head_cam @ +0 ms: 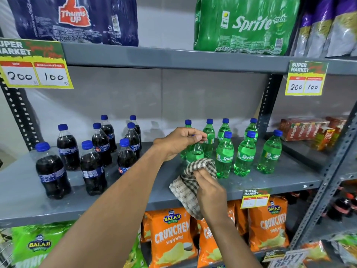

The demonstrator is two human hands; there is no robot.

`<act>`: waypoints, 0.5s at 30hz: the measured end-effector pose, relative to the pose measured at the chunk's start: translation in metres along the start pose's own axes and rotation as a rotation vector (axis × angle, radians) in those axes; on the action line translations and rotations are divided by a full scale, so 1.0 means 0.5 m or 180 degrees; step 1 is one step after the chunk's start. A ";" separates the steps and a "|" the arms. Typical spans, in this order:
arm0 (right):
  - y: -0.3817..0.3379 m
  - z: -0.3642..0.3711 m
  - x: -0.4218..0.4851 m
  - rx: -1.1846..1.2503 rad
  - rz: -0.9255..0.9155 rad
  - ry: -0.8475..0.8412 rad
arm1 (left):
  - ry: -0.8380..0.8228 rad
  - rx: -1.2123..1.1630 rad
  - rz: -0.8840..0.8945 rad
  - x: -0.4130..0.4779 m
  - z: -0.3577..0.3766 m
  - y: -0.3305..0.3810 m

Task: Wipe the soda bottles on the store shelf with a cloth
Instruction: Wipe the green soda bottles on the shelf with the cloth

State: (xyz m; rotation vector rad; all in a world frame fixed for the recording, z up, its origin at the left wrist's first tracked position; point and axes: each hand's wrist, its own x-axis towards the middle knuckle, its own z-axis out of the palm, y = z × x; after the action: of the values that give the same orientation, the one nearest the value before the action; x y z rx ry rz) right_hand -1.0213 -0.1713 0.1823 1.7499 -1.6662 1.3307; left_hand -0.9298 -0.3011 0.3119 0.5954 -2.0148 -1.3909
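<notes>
Several green Sprite bottles (244, 154) with blue caps stand on the right half of the grey shelf (135, 190); several dark cola bottles (92, 167) stand on the left half. My left hand (180, 141) grips the cap of one front green Sprite bottle (194, 152). My right hand (207, 187) holds a brown-and-cream checked cloth (190, 187) pressed against the lower body of that same bottle. The bottle's label is mostly hidden by the cloth.
Shrink-wrapped Thums Up (77, 18) and Sprite (243, 26) packs sit on the shelf above. Orange chip bags (172, 236) fill the shelf below. Price tags (34, 66) hang from the shelf edges. A perforated metal post (268, 105) stands right of the green bottles; red boxes (309, 130) lie beyond.
</notes>
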 end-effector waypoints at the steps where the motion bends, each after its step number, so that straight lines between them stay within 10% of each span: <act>1: -0.005 -0.001 0.016 -0.0028 0.0005 0.0107 | -0.0014 -0.0023 -0.0004 0.000 0.000 0.000; 15: -0.001 0.008 -0.014 0.0016 0.0103 -0.0135 | -0.0051 -0.0062 -0.0016 0.002 -0.002 -0.002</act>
State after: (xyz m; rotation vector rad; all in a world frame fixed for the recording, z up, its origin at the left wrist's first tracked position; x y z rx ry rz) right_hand -1.0181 -0.1705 0.1749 1.7729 -1.7223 1.3215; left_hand -0.9296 -0.3028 0.3116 0.5827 -2.0114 -1.4211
